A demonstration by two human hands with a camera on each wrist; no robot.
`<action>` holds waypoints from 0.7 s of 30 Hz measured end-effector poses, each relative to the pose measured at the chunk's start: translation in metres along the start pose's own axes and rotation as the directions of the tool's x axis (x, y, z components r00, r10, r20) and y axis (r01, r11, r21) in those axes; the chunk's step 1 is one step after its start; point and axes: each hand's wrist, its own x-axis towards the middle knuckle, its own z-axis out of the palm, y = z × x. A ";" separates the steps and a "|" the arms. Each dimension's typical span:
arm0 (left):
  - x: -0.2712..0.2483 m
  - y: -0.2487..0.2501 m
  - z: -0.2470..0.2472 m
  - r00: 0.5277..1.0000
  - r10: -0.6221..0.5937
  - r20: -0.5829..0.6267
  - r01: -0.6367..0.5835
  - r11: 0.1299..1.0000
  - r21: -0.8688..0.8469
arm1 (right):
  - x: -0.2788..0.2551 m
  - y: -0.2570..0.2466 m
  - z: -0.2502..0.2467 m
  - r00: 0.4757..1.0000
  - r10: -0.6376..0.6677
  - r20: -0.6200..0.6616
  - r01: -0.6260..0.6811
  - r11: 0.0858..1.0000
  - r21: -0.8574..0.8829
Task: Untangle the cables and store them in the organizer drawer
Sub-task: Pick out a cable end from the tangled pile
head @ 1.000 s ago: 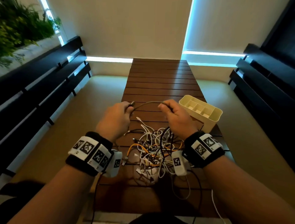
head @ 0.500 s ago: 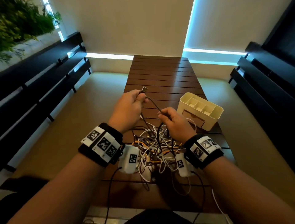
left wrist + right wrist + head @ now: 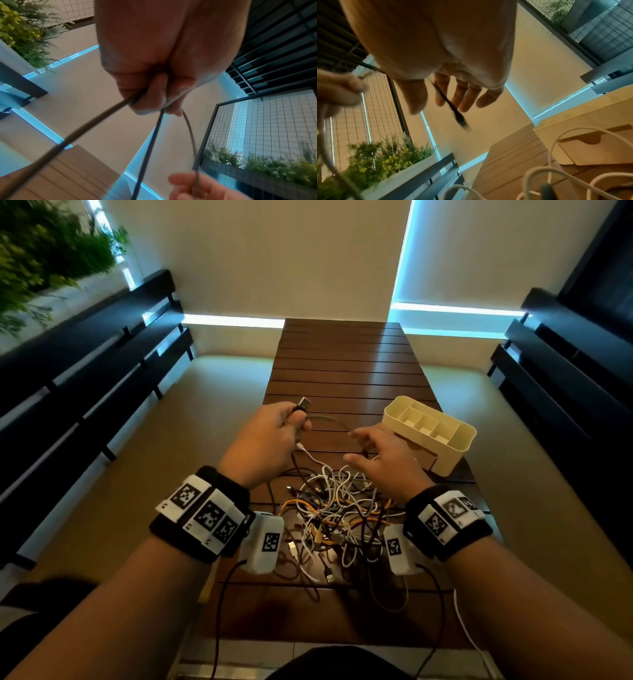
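Grey cable [image 3: 329, 421] pinched in left hand [image 3: 263, 440]; right hand [image 3: 383, 457] spread.

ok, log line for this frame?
left hand: grips dark cable | right hand: open | cable pile: tangled | organizer: empty

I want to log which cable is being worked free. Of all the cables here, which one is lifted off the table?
The dark grey cable: the left hand grips it near its USB plug, above the table, while the rest lie in the tangled pile.

No readable text, brand or number is shown; only square black-and-white coded markers are carried on the wristbands [image 3: 205, 513].
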 end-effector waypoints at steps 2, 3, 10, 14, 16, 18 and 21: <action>-0.004 -0.006 0.003 0.999 -0.024 0.040 0.021 0.998 0.067 | -0.009 -0.010 -0.006 1.000 -0.004 0.029 0.002 0.997 0.080; -0.007 -0.008 0.005 0.997 -0.031 0.064 0.025 0.995 0.093 | -0.014 -0.014 -0.009 0.999 -0.006 0.034 0.002 0.993 0.119; -0.016 0.001 0.020 0.976 -0.063 0.207 0.081 0.993 -0.081 | -0.048 -0.031 -0.011 0.990 -0.138 -0.019 0.139 0.982 0.127; -0.024 0.017 0.025 0.944 -0.054 0.326 0.117 0.977 -0.178 | -0.064 -0.031 -0.020 0.976 -0.136 -0.171 0.158 0.979 0.125; -0.029 0.022 0.028 0.918 -0.042 0.394 0.138 0.966 -0.218 | -0.070 -0.029 -0.023 0.967 -0.165 -0.193 0.184 0.979 0.089; -0.033 0.024 0.031 0.883 -0.034 0.467 0.178 0.947 -0.267 | -0.075 -0.027 -0.024 0.962 -0.198 -0.186 0.212 0.976 0.059; -0.040 0.024 0.033 0.848 -0.044 0.529 0.247 0.914 -0.321 | -0.083 -0.025 -0.021 0.943 -0.249 -0.222 0.254 0.967 -0.003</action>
